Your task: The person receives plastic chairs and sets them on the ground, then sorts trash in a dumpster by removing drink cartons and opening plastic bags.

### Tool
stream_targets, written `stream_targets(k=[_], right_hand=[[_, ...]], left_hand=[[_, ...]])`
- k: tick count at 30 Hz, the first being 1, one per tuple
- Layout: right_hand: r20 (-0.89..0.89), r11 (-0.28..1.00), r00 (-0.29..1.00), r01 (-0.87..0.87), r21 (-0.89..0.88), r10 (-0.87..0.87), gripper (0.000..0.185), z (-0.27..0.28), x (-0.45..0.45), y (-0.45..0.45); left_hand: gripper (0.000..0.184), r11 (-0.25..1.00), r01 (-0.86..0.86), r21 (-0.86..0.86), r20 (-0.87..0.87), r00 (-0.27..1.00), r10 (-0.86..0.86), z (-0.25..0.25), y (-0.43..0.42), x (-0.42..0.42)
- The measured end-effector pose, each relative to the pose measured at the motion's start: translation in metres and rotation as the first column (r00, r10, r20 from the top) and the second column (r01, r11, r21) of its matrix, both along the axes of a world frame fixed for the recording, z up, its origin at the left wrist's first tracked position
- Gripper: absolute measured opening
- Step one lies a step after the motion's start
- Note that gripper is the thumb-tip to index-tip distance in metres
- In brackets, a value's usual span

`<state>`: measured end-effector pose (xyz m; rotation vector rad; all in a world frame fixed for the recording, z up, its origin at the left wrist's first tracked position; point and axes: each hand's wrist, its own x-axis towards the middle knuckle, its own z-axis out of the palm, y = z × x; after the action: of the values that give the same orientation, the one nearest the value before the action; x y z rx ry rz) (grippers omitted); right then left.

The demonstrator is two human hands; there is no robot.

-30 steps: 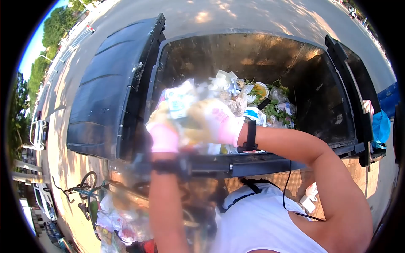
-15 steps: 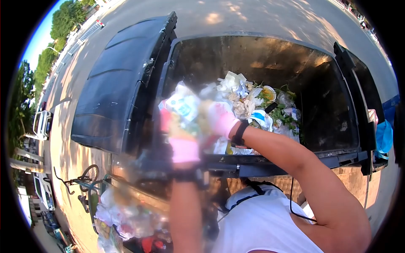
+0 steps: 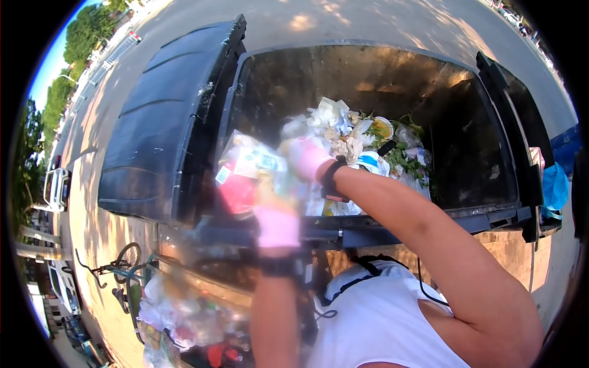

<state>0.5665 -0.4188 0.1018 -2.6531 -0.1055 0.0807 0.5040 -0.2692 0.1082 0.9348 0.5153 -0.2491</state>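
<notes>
Both hands wear pale gloves with pink cuffs, over the near left part of a large black bin [image 3: 356, 230]. My left hand [image 3: 273, 202], smeared by motion, is at the lower right side of a clear plastic bag [image 3: 242, 168] with red and white contents. My right hand [image 3: 304, 156] is closed at the bag's upper right side; its fingertips are blurred. Beyond and to the right lies a heap of waste: crumpled white paper [image 3: 328, 113], a round tub with yellow contents [image 3: 383, 127], green leaves [image 3: 402, 165] and a black object [image 3: 386, 148].
An open black lid [image 3: 147, 129] stands left of the bin, another [image 3: 515, 110] at the right. A blue bag [image 3: 554, 187] hangs beyond the right edge. Bags of waste [image 3: 178, 313] fill a cart at the lower left, beside a bicycle [image 3: 126, 264]. Parked cars [image 3: 56, 189] stand far left.
The plastic bag has come lower and its red part shows more on the left. My left hand has shifted slightly right, and my right hand slightly left and up.
</notes>
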Motion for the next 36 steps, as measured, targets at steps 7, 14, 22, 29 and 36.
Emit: stream_targets(k=[7, 14, 22, 29, 36], right_hand=[[-0.292, 0.950, 0.917, 0.305, 0.069, -0.273, 0.026, -0.071, 0.023, -0.112], [-0.110, 0.898, 0.973, 0.228, 0.375, -0.201, 0.032, -0.122, 0.036, -0.187], [-0.315, -0.052, 0.947, 0.312, 0.949, -0.067, 0.025, -0.079, 0.025, -0.194], [-0.370, -0.385, 0.914, 0.406, 0.829, 0.167, 0.044, -0.026, -0.016, -0.157], [-0.422, -0.416, 0.879, 0.477, 0.774, 0.222, 0.019, -0.048, -0.019, -0.159]], left_hand=[[0.032, 0.892, 0.091, 0.443, 0.160, 0.971, -0.178, 0.093, 0.062, -0.049], [0.021, 0.780, -0.064, 0.623, 0.159, 0.986, -0.046, 0.114, 0.078, -0.048], [0.050, -0.537, -0.637, 0.553, 0.323, 0.758, -0.566, 0.099, 0.140, 0.008], [0.060, 0.133, -0.258, 0.957, 0.290, 0.828, -0.480, 0.121, 0.034, -0.003], [0.046, 0.170, -0.280, 0.945, 0.325, 0.871, -0.369, 0.168, 0.015, -0.044]])
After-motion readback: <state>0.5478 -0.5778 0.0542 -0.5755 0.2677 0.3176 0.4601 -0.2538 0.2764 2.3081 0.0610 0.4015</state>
